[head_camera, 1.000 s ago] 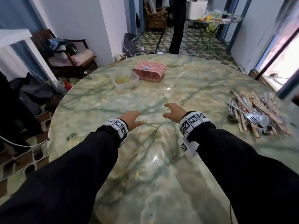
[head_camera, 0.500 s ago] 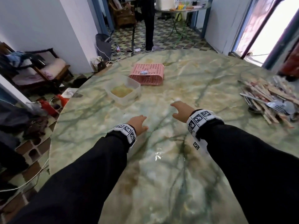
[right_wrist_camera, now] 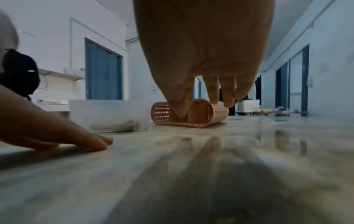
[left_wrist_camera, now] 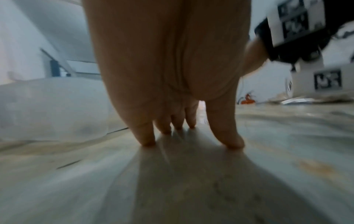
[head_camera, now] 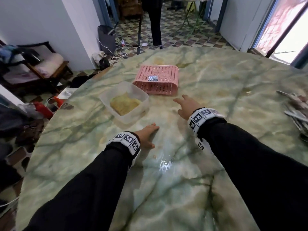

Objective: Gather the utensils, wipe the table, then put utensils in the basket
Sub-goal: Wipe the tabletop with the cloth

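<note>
A pink perforated basket (head_camera: 156,79) lies overturned at the far middle of the green marble table (head_camera: 166,189). It also shows in the right wrist view as the basket (right_wrist_camera: 193,116). A clear plastic tub (head_camera: 124,101) holding a yellow cloth (head_camera: 124,104) stands to its left. A heap of utensils (head_camera: 296,110) lies at the right edge, partly cut off. My left hand (head_camera: 147,135) rests flat on the table just before the tub, fingertips (left_wrist_camera: 147,141) touching the marble. My right hand (head_camera: 185,105) hovers open, short of the basket, holding nothing.
A dark wooden chair (head_camera: 38,64) and clutter on the floor lie off the table's left rim. A person's legs (head_camera: 155,22) stand beyond the far edge on the tiled floor, near a grey bin (head_camera: 106,37). A bright doorway is at the far right.
Both hands have moved forward towards the tub and basket. The left hand has come down onto the marble. The head view has swung left, pushing the utensil heap to the right edge.
</note>
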`<action>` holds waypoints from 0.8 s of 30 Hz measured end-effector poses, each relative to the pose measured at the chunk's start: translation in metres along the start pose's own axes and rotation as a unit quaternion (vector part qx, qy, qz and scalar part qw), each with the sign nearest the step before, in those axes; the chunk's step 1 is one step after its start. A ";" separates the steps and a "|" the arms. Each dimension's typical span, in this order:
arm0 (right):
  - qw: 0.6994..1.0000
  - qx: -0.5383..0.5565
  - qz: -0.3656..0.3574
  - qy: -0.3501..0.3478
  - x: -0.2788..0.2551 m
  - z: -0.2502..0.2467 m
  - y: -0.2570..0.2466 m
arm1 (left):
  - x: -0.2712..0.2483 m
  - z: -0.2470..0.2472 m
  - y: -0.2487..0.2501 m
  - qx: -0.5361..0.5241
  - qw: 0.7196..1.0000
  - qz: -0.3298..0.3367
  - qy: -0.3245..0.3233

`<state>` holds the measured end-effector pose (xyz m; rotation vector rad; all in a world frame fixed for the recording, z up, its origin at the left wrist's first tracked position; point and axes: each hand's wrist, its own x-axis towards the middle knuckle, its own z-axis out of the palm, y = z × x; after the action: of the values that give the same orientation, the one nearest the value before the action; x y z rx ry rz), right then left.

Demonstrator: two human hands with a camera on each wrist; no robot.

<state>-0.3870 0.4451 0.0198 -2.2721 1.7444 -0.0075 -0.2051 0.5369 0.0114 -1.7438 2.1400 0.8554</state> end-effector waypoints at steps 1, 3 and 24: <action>1.000 0.010 0.006 0.002 0.009 0.007 0.002 | 0.004 0.000 -0.006 -0.012 1.000 0.008 -0.008; 1.000 0.018 0.013 0.017 0.026 0.017 0.005 | 0.009 0.002 -0.013 -0.032 0.999 0.017 -0.014; 0.932 -0.350 -0.024 0.092 0.043 -0.035 -0.008 | 0.013 0.006 -0.018 -0.075 0.997 0.022 -0.019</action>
<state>-0.3738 0.3990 0.0481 -2.8791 2.0164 0.4801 -0.1927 0.5279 -0.0056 -1.7397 2.1476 1.0778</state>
